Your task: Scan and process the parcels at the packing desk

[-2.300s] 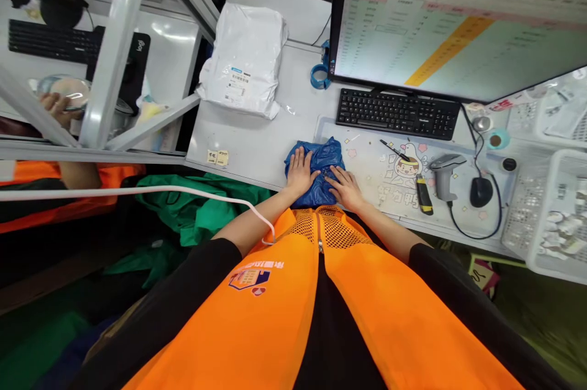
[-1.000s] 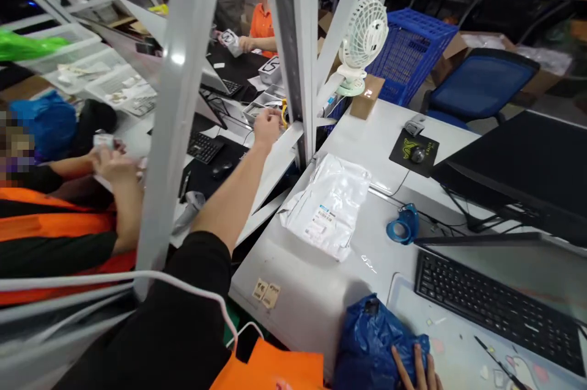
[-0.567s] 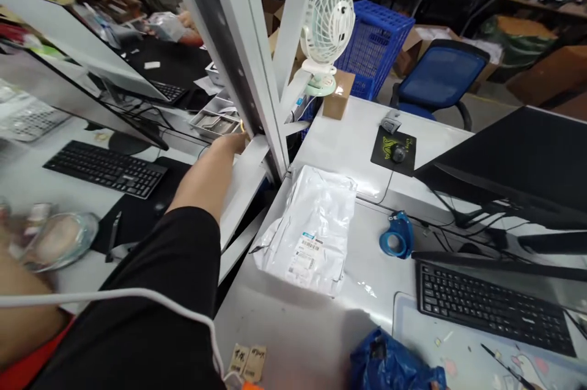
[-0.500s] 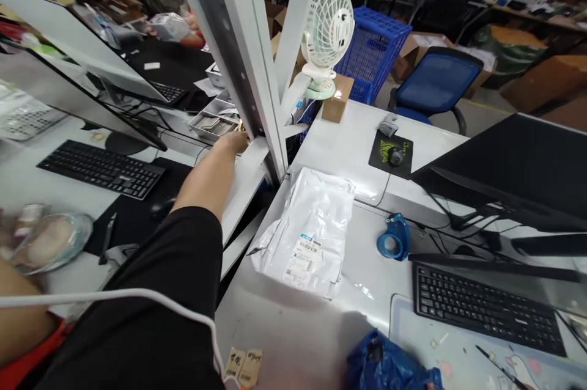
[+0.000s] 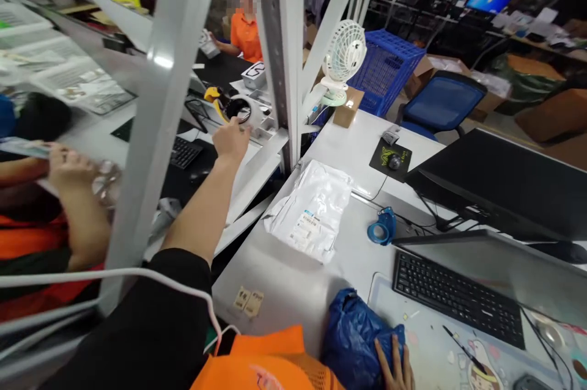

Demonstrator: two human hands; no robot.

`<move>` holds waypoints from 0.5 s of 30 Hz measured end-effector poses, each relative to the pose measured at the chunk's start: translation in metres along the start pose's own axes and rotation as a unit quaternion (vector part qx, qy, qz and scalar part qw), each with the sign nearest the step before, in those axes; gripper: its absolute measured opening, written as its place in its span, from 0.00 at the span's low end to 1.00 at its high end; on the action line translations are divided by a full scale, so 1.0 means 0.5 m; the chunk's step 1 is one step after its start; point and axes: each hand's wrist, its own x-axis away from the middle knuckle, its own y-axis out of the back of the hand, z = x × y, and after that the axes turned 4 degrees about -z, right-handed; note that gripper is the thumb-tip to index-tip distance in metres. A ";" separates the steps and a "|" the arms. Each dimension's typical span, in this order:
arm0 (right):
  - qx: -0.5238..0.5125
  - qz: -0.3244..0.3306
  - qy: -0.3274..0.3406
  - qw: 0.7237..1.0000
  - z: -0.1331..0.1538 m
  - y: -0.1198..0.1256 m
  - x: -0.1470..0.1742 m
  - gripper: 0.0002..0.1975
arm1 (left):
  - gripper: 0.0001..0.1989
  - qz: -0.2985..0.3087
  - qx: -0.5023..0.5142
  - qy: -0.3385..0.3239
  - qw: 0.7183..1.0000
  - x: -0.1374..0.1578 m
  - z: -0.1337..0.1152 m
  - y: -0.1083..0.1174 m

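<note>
My left hand (image 5: 232,139) reaches past the metal post, its fingers closed on a tape dispenser (image 5: 238,110) with a yellow handle and a black-cored roll. The dispenser is over a grey divided tray (image 5: 266,131), partly hidden by the post. At the bottom, my right hand (image 5: 395,365) lies with fingers stretched out on the edge of a crumpled blue plastic bag (image 5: 351,335). A white mailing parcel (image 5: 314,206) with a printed label lies flat on the desk between my hands. Two small tan tags (image 5: 248,302) lie in front of it.
White metal posts (image 5: 275,60) rise on the left, with a clipped fan (image 5: 343,54). A blue tape dispenser (image 5: 383,226), a keyboard (image 5: 458,298) and a monitor (image 5: 499,185) are at right. A white cable (image 5: 151,274) crosses my sleeve. Co-workers sit beyond the posts.
My left hand has come up from the tray with the yellow-handled tape dispenser in view. My right hand now shows more on the blue bag. The camera view has shifted.
</note>
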 end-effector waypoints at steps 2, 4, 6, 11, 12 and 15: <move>-0.001 0.064 0.009 0.998 -0.008 0.016 0.001 0.73 | 0.24 -0.035 0.024 -0.018 0.999 0.101 0.011 0.040; 0.015 0.150 0.004 0.989 -0.013 0.042 0.002 0.71 | 0.24 -0.055 0.068 -0.052 0.995 0.221 0.027 0.068; 0.021 0.210 0.008 0.977 -0.024 0.074 0.004 0.63 | 0.23 -0.052 0.102 -0.093 0.989 0.348 0.048 0.089; -0.094 0.175 0.047 0.979 -0.043 0.202 -0.011 0.44 | 0.21 0.049 0.114 -0.241 0.963 0.631 0.088 0.137; -0.141 0.124 0.049 0.981 -0.030 0.236 -0.019 0.37 | 0.19 0.079 0.127 -0.283 0.948 0.679 0.085 0.143; -0.266 -0.033 0.028 0.963 0.051 0.335 -0.046 0.23 | 0.15 0.167 0.175 -0.412 0.878 0.805 0.041 0.151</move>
